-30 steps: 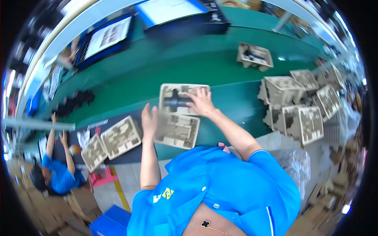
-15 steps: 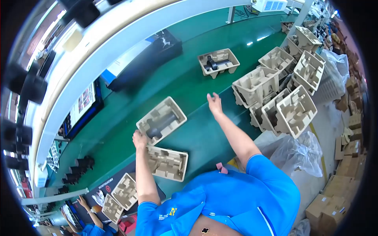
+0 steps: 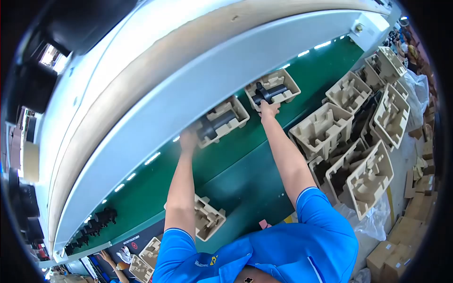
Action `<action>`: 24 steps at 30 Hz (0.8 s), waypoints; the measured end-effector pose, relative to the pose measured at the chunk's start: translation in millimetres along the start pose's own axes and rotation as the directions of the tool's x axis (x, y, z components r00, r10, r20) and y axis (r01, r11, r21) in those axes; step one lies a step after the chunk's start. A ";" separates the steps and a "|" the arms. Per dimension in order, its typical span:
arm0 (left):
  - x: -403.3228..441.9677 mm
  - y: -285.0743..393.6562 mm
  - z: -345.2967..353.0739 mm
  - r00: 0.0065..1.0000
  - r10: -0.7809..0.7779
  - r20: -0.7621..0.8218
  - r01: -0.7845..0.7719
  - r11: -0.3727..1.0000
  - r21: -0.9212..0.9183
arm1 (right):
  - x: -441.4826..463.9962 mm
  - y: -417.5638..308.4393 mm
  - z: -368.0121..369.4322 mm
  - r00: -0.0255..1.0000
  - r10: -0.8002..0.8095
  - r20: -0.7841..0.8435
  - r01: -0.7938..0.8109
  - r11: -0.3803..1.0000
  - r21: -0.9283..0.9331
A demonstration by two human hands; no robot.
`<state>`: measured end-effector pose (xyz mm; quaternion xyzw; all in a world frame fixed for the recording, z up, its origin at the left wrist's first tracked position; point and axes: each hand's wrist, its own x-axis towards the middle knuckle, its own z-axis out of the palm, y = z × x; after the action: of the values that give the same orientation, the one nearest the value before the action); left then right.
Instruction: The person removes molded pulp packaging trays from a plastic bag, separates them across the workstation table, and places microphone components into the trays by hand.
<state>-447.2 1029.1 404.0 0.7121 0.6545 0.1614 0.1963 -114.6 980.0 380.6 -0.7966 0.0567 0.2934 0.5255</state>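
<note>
My left hand (image 3: pixel 188 138), smeared by motion, is at the left end of a beige moulded pulp tray (image 3: pixel 241 113); its fingers are not readable. A black tube-shaped part (image 3: pixel 218 125) lies in that tray. My right hand (image 3: pixel 269 109) has its fingers closed at the front wall of a second pulp tray (image 3: pixel 293 89), just right of the first. In this one rests a similar black tube-shaped part (image 3: pixel 277 93) with a knob standing up at its left end. Both trays sit on the green work surface (image 3: pixel 236 155), along its far side.
Another pulp tray (image 3: pixel 212 221) lies near me, partly behind my left forearm. Stacked pulp trays (image 3: pixel 325 127) stand at the right. A pale overhead beam (image 3: pixel 188 89) curves across the far side. Black parts (image 3: pixel 101 219) line the left. Another person's hand (image 3: pixel 107 257) shows lower left.
The nearer loaded tray has moved away from me and sits close to the other one. My right hand has gone from free air to the second tray. The view has shifted.
</note>
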 end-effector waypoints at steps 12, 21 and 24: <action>-7.1 52.0 34.2 0.986 -0.039 0.159 0.087 0.948 -0.305 | 10.2 1.3 -30.9 0.962 -0.223 -0.160 0.217 0.975 -0.056; -217.8 -176.6 -117.3 0.974 -0.183 0.134 0.211 0.947 -0.240 | -320.9 212.0 -173.3 0.480 -0.044 0.876 0.489 0.843 -0.225; -290.8 -185.5 -128.0 0.957 -0.236 0.168 0.267 0.944 -0.195 | -338.8 235.2 -198.1 0.433 0.243 0.868 0.186 0.918 -0.350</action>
<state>-697.1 760.7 432.3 0.6065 0.7032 0.1541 0.3376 -405.8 629.9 424.6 -0.6036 -0.2785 0.6858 0.2963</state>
